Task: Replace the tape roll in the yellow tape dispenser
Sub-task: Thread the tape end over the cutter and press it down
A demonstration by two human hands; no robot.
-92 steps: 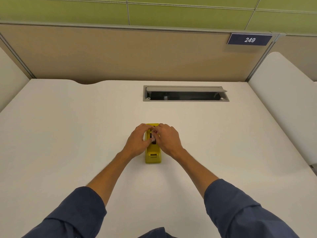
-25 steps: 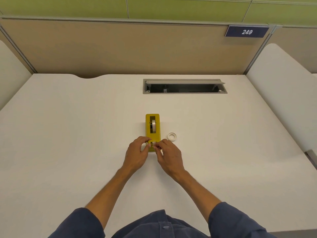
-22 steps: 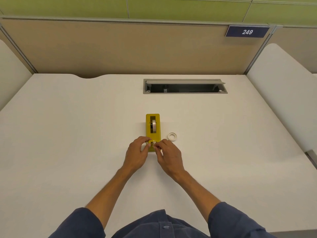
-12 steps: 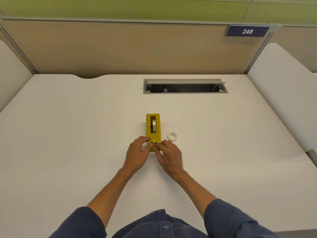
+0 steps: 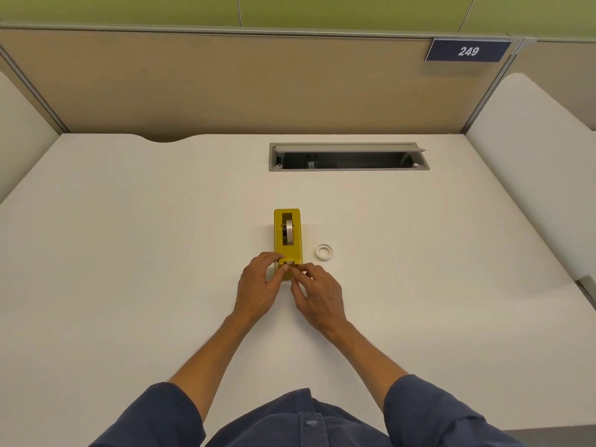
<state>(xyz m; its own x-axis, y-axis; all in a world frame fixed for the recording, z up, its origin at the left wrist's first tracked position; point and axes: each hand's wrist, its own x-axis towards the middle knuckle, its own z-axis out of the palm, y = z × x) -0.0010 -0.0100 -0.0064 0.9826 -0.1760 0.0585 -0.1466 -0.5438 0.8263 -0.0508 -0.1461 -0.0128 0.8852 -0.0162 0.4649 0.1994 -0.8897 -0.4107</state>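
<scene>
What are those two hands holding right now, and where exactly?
Both the left hand and right hand grip the yellow tape dispenser at its near, cutter end. Whether the fingertips also pinch tape there cannot be told.

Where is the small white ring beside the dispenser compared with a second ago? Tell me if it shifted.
No. The white ring lies just right of the yellow dispenser and nearer than the desk's cable slot, exactly as before.

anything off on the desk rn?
Nothing damaged or spilled. Only stray item: a small white ring lying loose on the desk, right of the yellow tape dispenser, apart from it. It looks like a bare core.
</scene>
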